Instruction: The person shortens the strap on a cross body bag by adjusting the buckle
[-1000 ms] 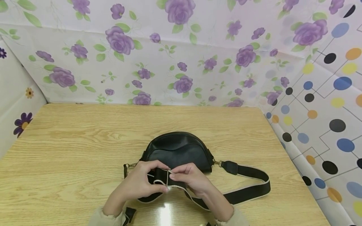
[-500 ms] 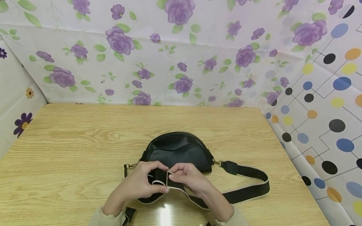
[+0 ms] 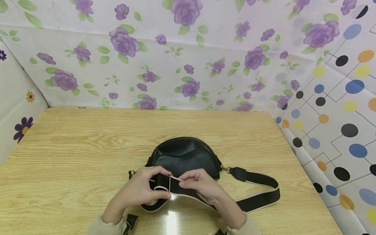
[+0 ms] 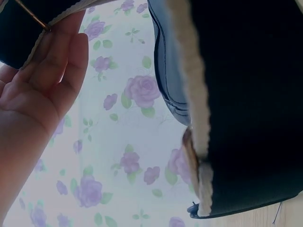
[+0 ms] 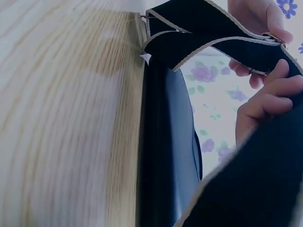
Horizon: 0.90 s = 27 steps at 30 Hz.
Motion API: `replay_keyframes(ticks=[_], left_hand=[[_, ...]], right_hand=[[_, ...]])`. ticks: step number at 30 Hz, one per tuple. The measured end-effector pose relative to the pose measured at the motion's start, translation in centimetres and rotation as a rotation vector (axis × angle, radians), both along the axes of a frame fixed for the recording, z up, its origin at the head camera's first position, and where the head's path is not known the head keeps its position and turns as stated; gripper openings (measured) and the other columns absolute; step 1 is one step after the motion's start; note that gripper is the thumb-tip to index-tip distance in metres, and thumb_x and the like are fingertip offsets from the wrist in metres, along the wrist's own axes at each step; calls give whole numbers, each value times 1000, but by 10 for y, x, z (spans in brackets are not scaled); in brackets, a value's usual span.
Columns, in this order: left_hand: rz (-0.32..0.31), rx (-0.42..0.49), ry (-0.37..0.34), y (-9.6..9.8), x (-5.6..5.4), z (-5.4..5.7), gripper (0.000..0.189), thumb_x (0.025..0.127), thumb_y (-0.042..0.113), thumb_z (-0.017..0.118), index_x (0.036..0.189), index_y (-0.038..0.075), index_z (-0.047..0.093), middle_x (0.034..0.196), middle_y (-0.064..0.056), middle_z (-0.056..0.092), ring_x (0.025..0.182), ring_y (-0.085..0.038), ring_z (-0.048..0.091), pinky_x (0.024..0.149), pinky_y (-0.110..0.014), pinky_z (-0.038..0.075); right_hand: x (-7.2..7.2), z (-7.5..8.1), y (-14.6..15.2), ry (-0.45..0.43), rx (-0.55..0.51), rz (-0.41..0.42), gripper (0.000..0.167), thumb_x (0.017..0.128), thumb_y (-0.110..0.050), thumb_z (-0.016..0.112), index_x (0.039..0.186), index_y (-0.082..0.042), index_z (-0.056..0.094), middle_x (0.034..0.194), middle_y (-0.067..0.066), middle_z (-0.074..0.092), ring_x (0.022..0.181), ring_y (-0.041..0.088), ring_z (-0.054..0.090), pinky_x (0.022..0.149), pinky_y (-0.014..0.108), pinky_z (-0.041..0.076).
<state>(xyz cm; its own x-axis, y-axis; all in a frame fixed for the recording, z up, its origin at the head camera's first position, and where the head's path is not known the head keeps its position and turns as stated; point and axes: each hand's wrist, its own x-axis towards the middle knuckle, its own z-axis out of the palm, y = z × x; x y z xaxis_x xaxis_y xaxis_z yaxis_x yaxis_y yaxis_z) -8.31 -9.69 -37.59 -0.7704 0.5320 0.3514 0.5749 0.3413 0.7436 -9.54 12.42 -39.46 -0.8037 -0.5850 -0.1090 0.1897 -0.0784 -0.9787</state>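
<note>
A black half-moon handbag (image 3: pixel 185 156) lies on the wooden table, its wide black strap (image 3: pixel 246 202) edged in off-white. My left hand (image 3: pixel 141 187) pinches the thin metal slider buckle (image 3: pixel 169 183) between fingers and thumb, and the strap doubles back through it in a loop. Just right of the buckle, my right hand (image 3: pixel 202 186) pinches the strap between thumb and curled fingers. In the right wrist view, the loop of strap (image 5: pixel 199 21) rises above the bag (image 5: pixel 163 142). A close stretch of strap (image 4: pixel 251 94) covers the right side of the left wrist view.
Brass clasp (image 3: pixel 225 169) and leather tab (image 3: pixel 238 173) join the strap to the bag's right end. A dark strap end (image 3: pixel 131 222) lies near the left sleeve. Flower-printed sheeting (image 3: pixel 164 75) hangs behind the table (image 3: pixel 88 140), dotted sheeting (image 3: pixel 326 130) at the right.
My left hand has shifted slightly left with the buckle. The gap between the hands is wider, and more strap shows stretched between them; the bag stays in place.
</note>
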Motion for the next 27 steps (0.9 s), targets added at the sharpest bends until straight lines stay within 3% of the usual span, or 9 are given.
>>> replay_keyframes(ticks=[3,19,22,25,27], left_hand=[[-4,0,5,1,0,-1,40,66,27,79,99,11,62,97,4,63,91,-13,57,77,-32,46],[-6,-6,9,5,-1,-1,42,64,33,79,97,12,63,94,7,63,90,-11,57,77,-32,45],[-10,-7,5,6,-1,-1,42,65,34,79,98,13,63,95,7,63,91,-11,57,77,-32,45],[-17,3,-2,7,0,-2,42,65,35,79,97,13,63,95,6,63,91,-12,57,78,-33,45],[-21,10,-1,8,0,-3,42,65,35,79,97,13,63,95,5,63,91,-12,57,78,-32,45]], right_hand=[[0,0,-1,10,-11,-16,29,80,1,61,96,24,51,77,-5,65,75,5,58,70,22,46],[1,-1,-7,1,0,-42,30,80,2,60,97,25,52,79,-4,66,79,8,60,72,23,46],[1,-1,-7,-9,-13,-46,22,80,1,61,93,20,58,79,-4,66,79,9,60,72,23,46],[2,-1,-8,-20,-30,-44,10,80,2,61,87,3,68,78,-4,66,79,8,60,72,23,46],[3,-1,-10,-22,-38,-37,13,80,2,60,84,-7,69,78,-5,66,79,8,59,72,23,46]])
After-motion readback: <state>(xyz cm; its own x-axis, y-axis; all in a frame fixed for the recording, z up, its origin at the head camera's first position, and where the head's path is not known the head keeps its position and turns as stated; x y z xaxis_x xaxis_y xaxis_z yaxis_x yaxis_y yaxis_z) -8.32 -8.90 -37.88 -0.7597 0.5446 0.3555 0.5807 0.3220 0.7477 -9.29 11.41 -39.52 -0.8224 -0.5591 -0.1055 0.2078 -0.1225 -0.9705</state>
